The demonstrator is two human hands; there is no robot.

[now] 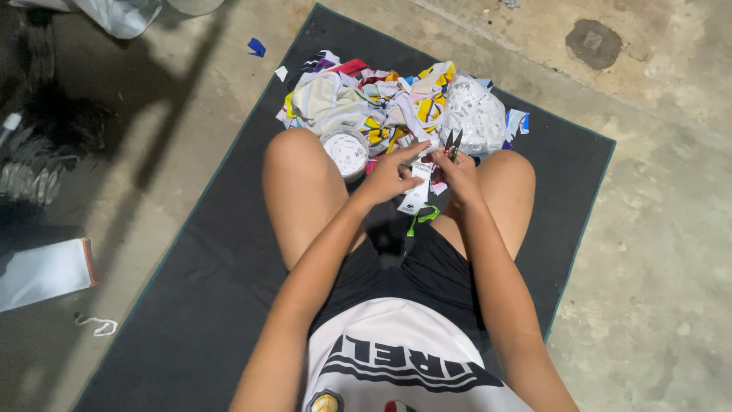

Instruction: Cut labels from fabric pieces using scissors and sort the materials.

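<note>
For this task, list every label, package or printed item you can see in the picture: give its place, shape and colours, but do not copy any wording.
White label strip: held in left hand, long, dark print.
Small snips: in right hand, dark blades.
Roll of labels: by left knee, round, white.
Clear bag: right of the pile, bulging with white pieces.
Flat white packet: floor at far left, rectangular, reddish edge.
</note>
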